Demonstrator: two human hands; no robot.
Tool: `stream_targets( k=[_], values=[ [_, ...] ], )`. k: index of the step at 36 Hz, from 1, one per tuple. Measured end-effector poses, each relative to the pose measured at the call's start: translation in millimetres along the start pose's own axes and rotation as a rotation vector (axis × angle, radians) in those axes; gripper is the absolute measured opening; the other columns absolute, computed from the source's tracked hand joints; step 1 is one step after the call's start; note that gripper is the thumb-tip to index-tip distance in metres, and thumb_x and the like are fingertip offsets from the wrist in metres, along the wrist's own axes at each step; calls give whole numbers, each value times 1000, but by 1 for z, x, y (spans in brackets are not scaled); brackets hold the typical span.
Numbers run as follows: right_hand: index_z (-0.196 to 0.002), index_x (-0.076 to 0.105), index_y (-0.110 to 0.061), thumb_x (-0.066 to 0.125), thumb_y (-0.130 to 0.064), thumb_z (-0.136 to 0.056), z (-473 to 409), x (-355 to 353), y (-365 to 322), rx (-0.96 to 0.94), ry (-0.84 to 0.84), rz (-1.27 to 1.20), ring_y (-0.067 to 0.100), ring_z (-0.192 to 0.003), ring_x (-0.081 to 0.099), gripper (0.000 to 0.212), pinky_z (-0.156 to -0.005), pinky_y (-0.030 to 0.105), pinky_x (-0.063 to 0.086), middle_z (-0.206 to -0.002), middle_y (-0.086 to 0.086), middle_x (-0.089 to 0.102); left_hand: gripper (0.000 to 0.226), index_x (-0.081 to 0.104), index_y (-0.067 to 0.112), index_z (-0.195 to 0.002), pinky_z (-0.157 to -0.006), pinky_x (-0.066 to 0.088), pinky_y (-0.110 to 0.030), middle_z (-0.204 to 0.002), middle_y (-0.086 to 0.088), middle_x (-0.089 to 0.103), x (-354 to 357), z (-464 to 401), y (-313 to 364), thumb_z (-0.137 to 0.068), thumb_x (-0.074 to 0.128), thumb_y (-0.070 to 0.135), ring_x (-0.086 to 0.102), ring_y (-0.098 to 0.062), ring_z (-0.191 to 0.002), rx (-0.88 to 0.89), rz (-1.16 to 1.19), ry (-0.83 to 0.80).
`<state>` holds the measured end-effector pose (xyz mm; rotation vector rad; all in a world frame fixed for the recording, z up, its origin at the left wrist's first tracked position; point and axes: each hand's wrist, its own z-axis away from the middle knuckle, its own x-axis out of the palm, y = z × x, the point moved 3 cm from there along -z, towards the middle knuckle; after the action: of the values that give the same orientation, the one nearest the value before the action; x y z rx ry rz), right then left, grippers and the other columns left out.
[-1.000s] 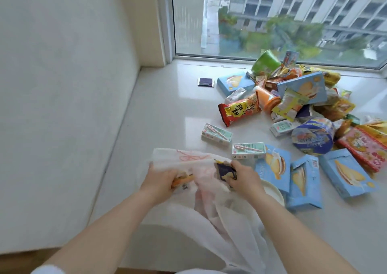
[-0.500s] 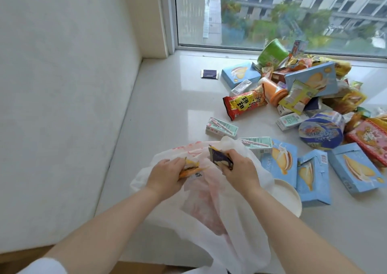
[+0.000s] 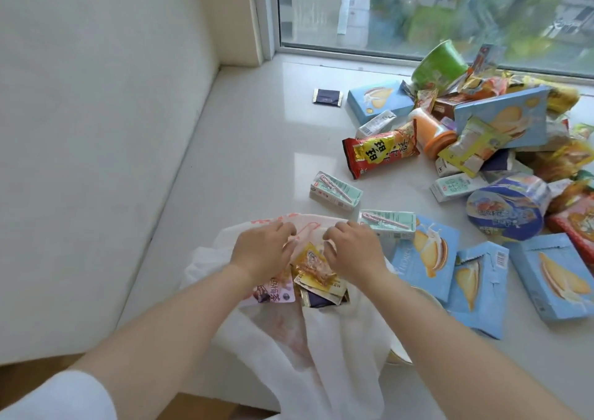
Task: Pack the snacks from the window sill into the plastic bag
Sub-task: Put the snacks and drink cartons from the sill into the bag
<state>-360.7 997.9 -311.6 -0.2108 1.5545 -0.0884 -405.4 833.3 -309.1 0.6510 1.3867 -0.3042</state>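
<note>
Item: plastic bag, lower centre, mouth held apart by left hand and right hand, fingers curled gripping its rim. Small packets lay inside. Snack pile remained right, on the sill. Next: free one hand, fetch nearest carton.

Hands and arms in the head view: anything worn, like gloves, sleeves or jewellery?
Both hands, left hand and right hand, are bare, with no gloves, rings or watch visible. Forearms are bare too. A white sleeve shows on the left upper arm.

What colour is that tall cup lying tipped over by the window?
Bright green, seen in the head view: the cup lies tipped at the far end of the snack pile.
</note>
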Motion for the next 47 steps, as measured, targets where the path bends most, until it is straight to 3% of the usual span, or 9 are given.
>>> stream_targets(
  k=[2, 6, 15, 22, 28, 34, 39, 44, 47],
  values=[
    [-86, 70, -14, 53, -21, -86, -19, -18, 12, 20, 24, -29, 26, -81, 62, 19, -63, 30, 38, -84, 3, 69, 27, 53, 25, -119, -65, 44, -28, -108, 9, 62, -10, -27, 2, -97, 40, 34, 63, -21, -88, -96, 30, 15],
    [-102, 65, -14, 42, -25, -94, -57, -35, 38, 73, -7, 5, 24, -93, 56, 27, -66, 29, 34, -100, 3, 64, 30, 46, 25, -125, -75, 48, -33, -116, 5, 60, -27, -81, 3, -96, 42, 29, 61, -25, -94, -201, 88, 6],
    [-103, 66, -16, 43, -25, -93, -134, -39, 93, 273, -41, -38, 22, -95, 56, 27, -66, 26, 36, -102, 1, 65, 41, 38, 25, -133, -83, 45, -35, -129, 0, 52, -29, -202, -16, -92, 45, 28, 57, -29, -108, -229, 39, -176],
    [-96, 65, -14, 45, -23, -90, -195, -27, 154, 376, -63, -33, 26, -96, 57, 23, -65, 28, 36, -100, 5, 64, 42, 36, 23, -138, -77, 40, -34, -135, -4, 43, -4, -302, -36, -96, 39, 29, 53, -28, -112, -227, -36, -261],
    [-117, 59, -18, 46, -22, -91, -249, -13, 217, 431, -88, -16, 24, -116, 47, 29, -82, 32, 41, -120, 4, 56, 43, 34, 23, -142, -97, 38, -40, -143, -4, 35, 34, -383, -51, -100, 33, 32, 33, -24, -130, -249, -31, -323],
    [-130, 50, -19, 40, -22, -95, -300, 7, 258, 424, -53, 5, 27, -121, 40, 36, -93, 38, 39, -128, 8, 48, 43, 28, 29, -144, -104, 30, -40, -151, 2, 23, 65, -454, -66, -101, 28, 27, 15, -19, -140, -206, -46, -246],
    [-126, 51, -18, 38, -33, -97, -316, 32, 272, 426, -60, 68, 27, -117, 40, 35, -94, 39, 39, -126, 8, 47, 50, 11, 32, -150, -112, 21, -42, -159, 6, 6, 81, -492, -93, -103, 28, 29, 2, -17, -146, -269, -28, -254],
    [-120, 52, -15, 41, -35, -96, -312, 51, 274, 456, 33, 12, 29, -109, 41, 34, -90, 40, 37, -122, 11, 43, 54, 31, 28, -142, -100, 32, -40, -146, 0, 30, 81, -509, -104, -94, 49, 44, 26, -27, -131, -337, -48, -176],
    [-122, 50, -15, 39, -36, -97, -312, 52, 274, 463, 30, -14, 28, -110, 39, 35, -91, 38, 36, -123, 10, 41, 64, 44, 20, -131, -96, 35, -39, -131, -10, 43, 74, -512, -107, -81, 63, 53, 35, -31, -124, -482, -97, -204]
  ],
)
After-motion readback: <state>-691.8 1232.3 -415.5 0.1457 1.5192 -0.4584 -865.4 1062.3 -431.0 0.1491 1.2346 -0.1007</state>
